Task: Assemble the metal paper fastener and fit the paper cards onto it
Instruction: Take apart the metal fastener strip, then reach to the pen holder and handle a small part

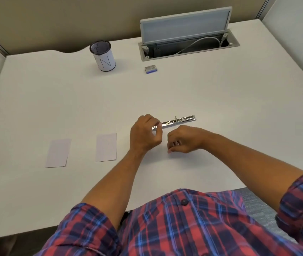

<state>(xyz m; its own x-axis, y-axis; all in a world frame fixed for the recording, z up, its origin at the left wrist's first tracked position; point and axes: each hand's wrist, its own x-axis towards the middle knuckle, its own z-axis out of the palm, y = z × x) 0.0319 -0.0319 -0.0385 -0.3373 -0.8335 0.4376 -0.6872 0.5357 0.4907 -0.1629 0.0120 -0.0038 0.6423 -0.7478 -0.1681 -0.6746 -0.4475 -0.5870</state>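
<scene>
Metal glints near the middle of the white desk (165, 89), where the paper fastener (179, 121) is laid flat, slanting from lower left to upper right, with one short prong seen standing up near its middle. Its left end is pinched between the fingertips of the left hand (145, 134), which is curled over that end from the near side. The right hand (183, 139) is held just beside the left, close in front of the bar but apart from it, with its fingers curled inward; something small and shiny seems to be gripped inside them, though it is too hidden for its nature to be told. Two pale paper cards are laid flat on the desk to the left of the hands, apart from each other: the nearer card (106, 147) just beside the left wrist, the farther card (58, 153) well to its left. Farther back, a mesh pen cup (103, 56) wrapped in marked paper is stood upright, and a small blue and grey box (150, 69) is set near an open cable hatch (187, 47) with its lid raised. Plaid sleeves (84, 230) are rolled to the elbows.
</scene>
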